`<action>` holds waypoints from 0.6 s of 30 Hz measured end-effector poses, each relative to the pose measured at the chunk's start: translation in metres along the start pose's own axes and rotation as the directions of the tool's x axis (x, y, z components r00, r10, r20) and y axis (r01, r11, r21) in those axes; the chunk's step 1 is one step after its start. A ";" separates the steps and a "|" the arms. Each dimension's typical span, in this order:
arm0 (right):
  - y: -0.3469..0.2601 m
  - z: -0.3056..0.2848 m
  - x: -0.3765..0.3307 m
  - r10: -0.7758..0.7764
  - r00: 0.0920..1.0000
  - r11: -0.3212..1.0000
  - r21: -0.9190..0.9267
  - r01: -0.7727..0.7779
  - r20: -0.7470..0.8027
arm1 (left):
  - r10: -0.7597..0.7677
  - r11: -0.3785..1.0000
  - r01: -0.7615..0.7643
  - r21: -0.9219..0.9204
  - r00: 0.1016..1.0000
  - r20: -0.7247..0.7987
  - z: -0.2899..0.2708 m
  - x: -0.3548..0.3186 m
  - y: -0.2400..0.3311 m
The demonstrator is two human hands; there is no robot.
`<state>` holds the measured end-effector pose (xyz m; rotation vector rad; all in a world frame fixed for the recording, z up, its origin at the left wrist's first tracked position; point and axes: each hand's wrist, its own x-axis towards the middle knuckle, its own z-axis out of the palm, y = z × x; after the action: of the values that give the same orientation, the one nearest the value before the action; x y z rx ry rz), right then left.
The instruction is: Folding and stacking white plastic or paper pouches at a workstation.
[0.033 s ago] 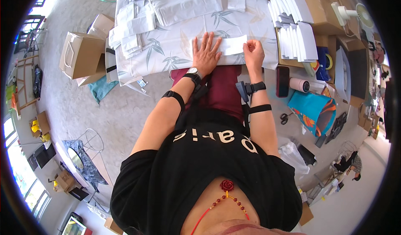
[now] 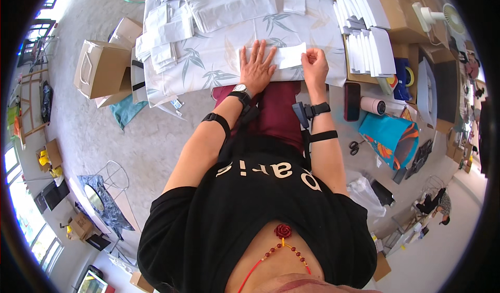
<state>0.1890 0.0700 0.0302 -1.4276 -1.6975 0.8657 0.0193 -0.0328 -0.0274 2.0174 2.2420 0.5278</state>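
A white folded paper piece [image 2: 289, 55] lies on a table under a leaf-patterned cloth [image 2: 208, 63], close to its near edge. My left hand [image 2: 257, 66] presses flat on the piece's left part, fingers spread. At the piece's right end, my right hand [image 2: 315, 68] has its fingers curled and pinches the edge. Both wrists wear black bands, and the left one also has a watch.
Stacks of white paper pieces [image 2: 229, 1] cover the far cloth, and more stacks [image 2: 367, 32] sit on cardboard at right. A cardboard box [image 2: 101, 66] stands on the floor at left. A phone [image 2: 352, 101], tape roll [image 2: 374, 106], scissors [image 2: 355, 146] and small fan [image 2: 440, 14] are at right.
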 end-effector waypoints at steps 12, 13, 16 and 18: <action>-0.064 0.062 -0.046 -0.195 0.970 0.971 0.167 0.171 0.143 | -0.471 -0.166 0.441 -0.882 0.751 0.464 -0.053 0.005 -0.011; -0.064 0.067 -0.051 -0.183 0.964 0.972 0.179 0.149 0.191 | -0.513 -0.188 0.454 -0.871 0.711 0.481 -0.065 0.006 -0.009; -0.058 0.080 -0.061 -0.229 0.931 0.951 0.270 0.151 0.286 | -0.546 -0.034 0.466 -0.884 0.732 0.407 -0.044 0.001 -0.029; -0.055 0.079 -0.066 -0.298 0.898 0.928 0.317 0.194 0.324 | -0.575 0.038 0.450 -0.892 0.740 0.349 -0.032 -0.002 -0.044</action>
<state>0.1005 -0.0064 0.0303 -0.8716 -1.8892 1.2255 -0.0311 -0.0448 -0.0112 0.4450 1.6368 1.4369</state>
